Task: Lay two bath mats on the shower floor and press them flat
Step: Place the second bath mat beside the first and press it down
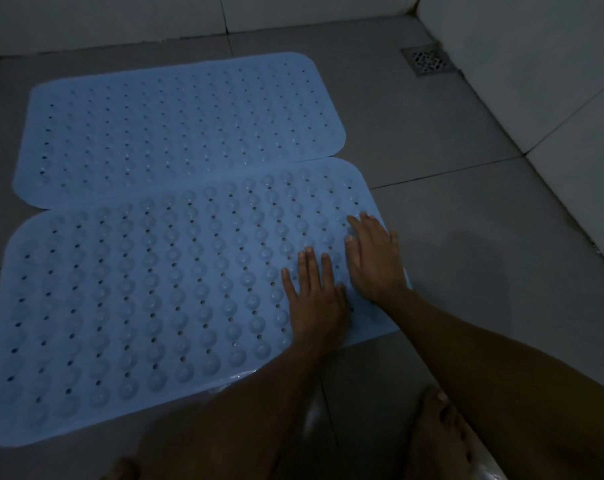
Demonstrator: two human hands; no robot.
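Mats [176, 209] on grey tiles [466, 220] (dim)

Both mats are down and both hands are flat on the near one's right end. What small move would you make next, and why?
Probably slide both palms leftward along the near mat, pressing as they go. The left hand and right hand cover only its right end; the rest lies unpressed.
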